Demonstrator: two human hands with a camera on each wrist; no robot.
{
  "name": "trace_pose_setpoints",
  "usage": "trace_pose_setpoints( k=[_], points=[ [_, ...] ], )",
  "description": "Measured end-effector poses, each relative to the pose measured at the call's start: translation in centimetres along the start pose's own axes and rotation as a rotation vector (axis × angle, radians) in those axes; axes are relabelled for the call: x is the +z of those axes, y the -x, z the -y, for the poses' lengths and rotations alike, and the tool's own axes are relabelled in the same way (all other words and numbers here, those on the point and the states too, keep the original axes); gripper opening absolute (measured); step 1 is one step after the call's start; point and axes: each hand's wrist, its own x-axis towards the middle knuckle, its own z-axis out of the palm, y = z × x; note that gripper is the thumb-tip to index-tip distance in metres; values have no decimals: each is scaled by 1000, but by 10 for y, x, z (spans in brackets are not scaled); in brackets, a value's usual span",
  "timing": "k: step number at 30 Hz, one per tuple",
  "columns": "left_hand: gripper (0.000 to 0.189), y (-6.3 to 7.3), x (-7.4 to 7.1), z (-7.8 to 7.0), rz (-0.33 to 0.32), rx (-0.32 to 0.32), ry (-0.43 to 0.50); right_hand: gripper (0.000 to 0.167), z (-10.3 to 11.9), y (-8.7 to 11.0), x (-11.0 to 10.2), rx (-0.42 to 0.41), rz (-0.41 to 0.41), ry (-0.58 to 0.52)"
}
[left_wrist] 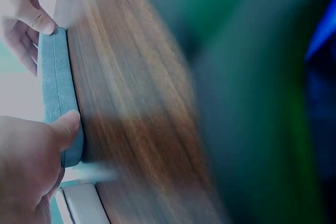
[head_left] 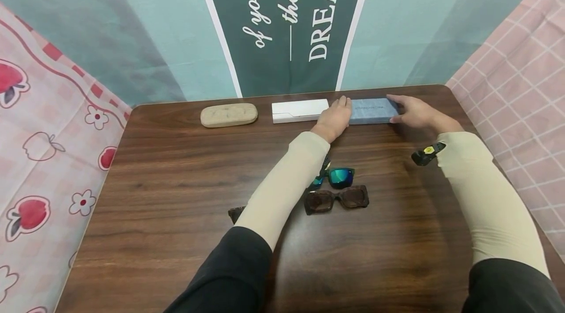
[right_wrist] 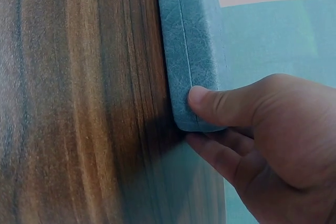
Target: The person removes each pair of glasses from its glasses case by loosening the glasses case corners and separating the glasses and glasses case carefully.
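Observation:
A blue glasses case (head_left: 372, 111) lies along the far edge of the wooden table, its long side facing me. My left hand (head_left: 336, 117) holds its left end; in the left wrist view the thumb presses the front face near the seam. At the other end my right hand (head_left: 416, 112) grips the corner, thumb on the front side and fingers around the end, as the right wrist view shows. Just left of my left hand is a white glasses case (head_left: 295, 111), its right end partly covered by that hand in the head view.
Further left lies a beige glasses case (head_left: 228, 115). Below my left hand are sunglasses with blue-green mirrored lenses (head_left: 341, 177) and brown tortoiseshell sunglasses (head_left: 354, 197). A dark object (head_left: 236, 213) pokes out from under my left forearm. Cloth (head_left: 176, 33) hangs behind the table (head_left: 176, 180).

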Motion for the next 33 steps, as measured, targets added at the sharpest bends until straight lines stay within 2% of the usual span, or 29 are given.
trace_pose_setpoints(
  k=[4,8,12,15,17,20,24,29,33],
  points=[
    [57,3,-2,-2,15,-15,-18,80,1,-1,1,5,-1,9],
    [53,3,-5,-4,32,-11,-32,80,2,1,0,22,10,3],
    [61,4,-9,-1,25,29,-51,80,4,0,-2,32,19,5],
    [70,3,-15,5,-15,79,-77,81,5,-2,-2,38,27,5],
    [67,2,-21,11,-50,108,-88,82,6,-2,-3,44,38,-4],
    [61,1,-32,26,-97,133,-83,85,6,-4,-5,25,54,5],
    [59,5,-48,56,-110,134,-71,88,6,-4,-11,3,65,29],
    [63,15,-63,97,-89,85,-37,86,10,3,-25,6,49,27],
    [64,24,-70,126,-90,34,-15,83,14,6,-41,6,5,55]
  ],
)
